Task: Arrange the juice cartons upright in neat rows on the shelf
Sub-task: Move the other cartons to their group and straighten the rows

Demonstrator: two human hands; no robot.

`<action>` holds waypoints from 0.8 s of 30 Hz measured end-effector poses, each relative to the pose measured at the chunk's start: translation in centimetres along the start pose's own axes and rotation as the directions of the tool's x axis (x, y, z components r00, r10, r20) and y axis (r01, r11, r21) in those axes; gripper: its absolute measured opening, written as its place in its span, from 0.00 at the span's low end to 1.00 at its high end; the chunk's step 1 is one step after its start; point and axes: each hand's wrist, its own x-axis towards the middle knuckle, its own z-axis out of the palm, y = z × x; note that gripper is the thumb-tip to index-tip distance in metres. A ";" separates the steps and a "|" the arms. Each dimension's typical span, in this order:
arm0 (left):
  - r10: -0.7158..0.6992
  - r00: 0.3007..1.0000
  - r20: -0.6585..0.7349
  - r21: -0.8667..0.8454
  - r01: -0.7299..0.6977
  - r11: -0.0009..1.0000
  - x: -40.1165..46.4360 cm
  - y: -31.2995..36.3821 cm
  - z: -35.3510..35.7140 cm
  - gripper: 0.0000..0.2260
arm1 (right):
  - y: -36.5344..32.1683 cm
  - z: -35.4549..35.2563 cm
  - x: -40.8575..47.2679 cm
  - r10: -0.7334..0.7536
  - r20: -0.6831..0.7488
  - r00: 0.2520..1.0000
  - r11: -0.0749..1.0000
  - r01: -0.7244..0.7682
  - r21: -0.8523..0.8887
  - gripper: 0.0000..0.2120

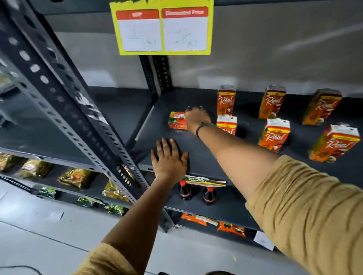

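A person in mustard-yellow sleeves reaches into a dark metal shelf (200,157). The left hand (169,158) lies flat, fingers spread, palm down on the shelf's front edge, holding nothing. The right hand (196,118) (a dark band at its wrist) stretches further back and rests on a fallen carton (176,120) lying on its side near the shelf's left end; motion blur hides whether the fingers actually grip it. To the right, six orange juice cartons (274,134) stand upright, set apart in two loose rows. A yellow price sign (164,26) hangs above. Two dark bottles (185,190) stand on the shelf below.
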 end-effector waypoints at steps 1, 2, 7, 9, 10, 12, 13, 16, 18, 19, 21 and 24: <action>0.003 1.000 0.001 -0.004 -0.003 1.000 0.0 0.1 0.0 0.29 | 0.1 0.2 0.1 0.017 0.010 1.000 1.000 -0.017 -0.019 0.23; 0.002 1.000 0.004 -0.005 -0.002 1.000 0.0 0.0 0.0 0.29 | 0.1 0.3 0.3 0.031 0.004 1.000 0.999 -0.031 -0.025 0.22; -0.013 1.000 0.005 -0.006 0.013 1.000 0.1 0.0 0.0 0.29 | -0.6 0.0 0.2 0.096 -0.034 0.995 0.995 -0.095 0.042 0.20; -0.012 1.000 -0.004 -0.008 0.012 1.000 0.0 0.0 0.0 0.29 | -0.8 0.0 0.1 0.131 -0.034 0.991 0.984 -0.126 0.125 0.22; -0.011 1.000 -0.008 -0.006 0.011 1.000 -0.1 0.0 0.0 0.29 | -1.0 0.0 -0.1 0.157 -0.039 0.987 0.971 -0.147 0.186 0.22; -0.013 1.000 -0.005 -0.001 0.013 1.000 -0.1 0.0 -0.1 0.29 | -1.4 0.0 -0.4 0.216 -0.069 0.974 0.931 -0.185 0.313 0.22; -0.012 1.000 -0.003 -0.001 0.012 1.000 -0.1 0.0 -0.1 0.29 | -1.6 -0.2 -0.6 0.242 -0.090 0.966 0.910 -0.193 0.368 0.22; -0.010 1.000 0.000 -0.003 0.010 1.000 -0.1 0.0 -0.2 0.29 | -2.0 -1.0 -1.5 0.286 -0.129 0.950 0.868 -0.200 0.455 0.24; -0.008 1.000 0.005 -0.008 0.008 1.000 -0.1 0.0 -0.2 0.29 | -2.0 -1.4 -2.4 0.303 -0.114 0.946 0.832 -0.205 0.516 0.27; -0.006 1.000 0.007 -0.011 0.006 1.000 -0.2 0.0 -0.2 0.29 | -2.0 -1.5 -2.9 0.311 -0.113 0.944 0.798 -0.195 0.570 0.27; -0.005 1.000 0.003 -0.008 0.005 1.000 -0.2 0.0 -0.3 0.29 | -1.9 -1.4 -4.2 0.326 -0.141 0.935 0.704 -0.141 0.696 0.28; -0.008 1.000 0.006 -0.005 0.008 1.000 -0.3 0.0 -0.2 0.28 | -1.6 -0.9 -7.5 0.328 -0.161 0.931 0.462 -0.010 0.887 0.20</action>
